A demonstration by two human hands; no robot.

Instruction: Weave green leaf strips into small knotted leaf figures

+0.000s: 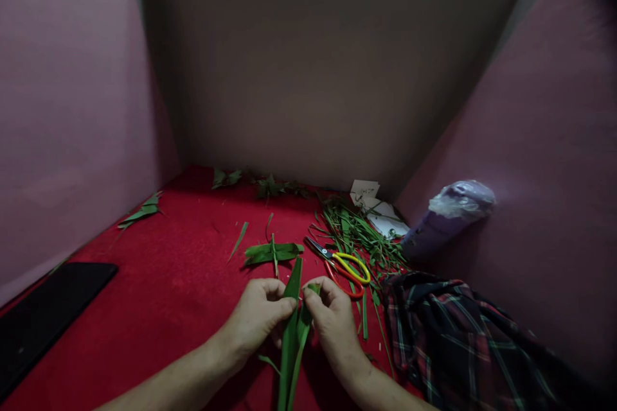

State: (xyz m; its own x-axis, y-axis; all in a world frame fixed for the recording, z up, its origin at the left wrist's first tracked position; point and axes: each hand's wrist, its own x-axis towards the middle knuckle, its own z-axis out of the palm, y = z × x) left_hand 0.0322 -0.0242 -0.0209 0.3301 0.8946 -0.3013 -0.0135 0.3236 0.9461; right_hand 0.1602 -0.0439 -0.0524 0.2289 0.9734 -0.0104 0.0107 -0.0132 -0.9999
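Long green leaf blades point(290, 340) stand between my two hands, low in the middle of the view. My left hand point(263, 314) pinches the left blade between thumb and fingers. With thumb and fingertips, my right hand point(333, 318) grips the folded tip of the right blade. Just beyond my fingers lies a cross-shaped piece of folded leaf point(273, 253) on the red cloth point(193, 308). Scissors point(344, 266) with one yellow and one red handle rest beyond my right hand, their blades pointing away to the left.
A heap of leaf strips point(359, 228) lies right of the scissors, near white papers point(385, 218). At right are a plaid cloth point(463, 334) and a purple plastic-wrapped roll point(443, 218). A flat black object point(53, 314) lies left. Leaf pieces point(272, 186) line the back wall.
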